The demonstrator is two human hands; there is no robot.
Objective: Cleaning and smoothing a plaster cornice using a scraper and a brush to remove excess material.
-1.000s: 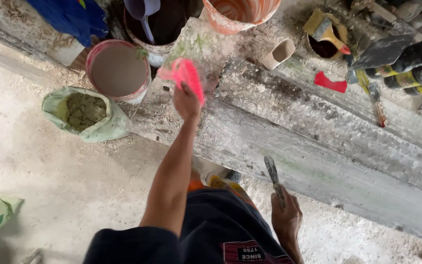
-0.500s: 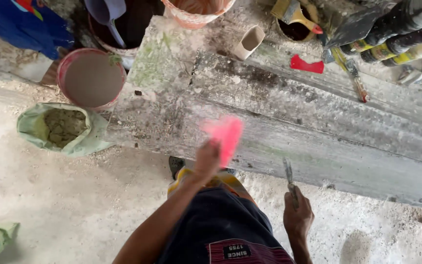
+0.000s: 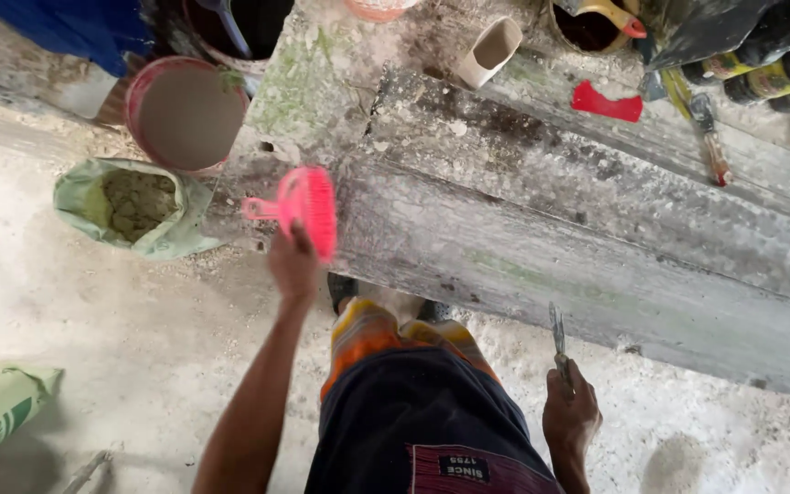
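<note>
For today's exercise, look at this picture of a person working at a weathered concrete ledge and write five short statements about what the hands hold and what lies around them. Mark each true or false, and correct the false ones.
1. The left hand holds a pink brush. True.
2. The right hand is empty. False: it grips a slim metal tool pointing up toward the concrete ledge.
3. The open green sack holds a greenish-grey powder. True.
4. The red scraper lies on the floor by the person's feet. False: it lies on top of the ledge, at the far side.
5. The red-rimmed bucket stands on the right end of the ledge. False: it stands left of the ledge, above the sack.
</note>
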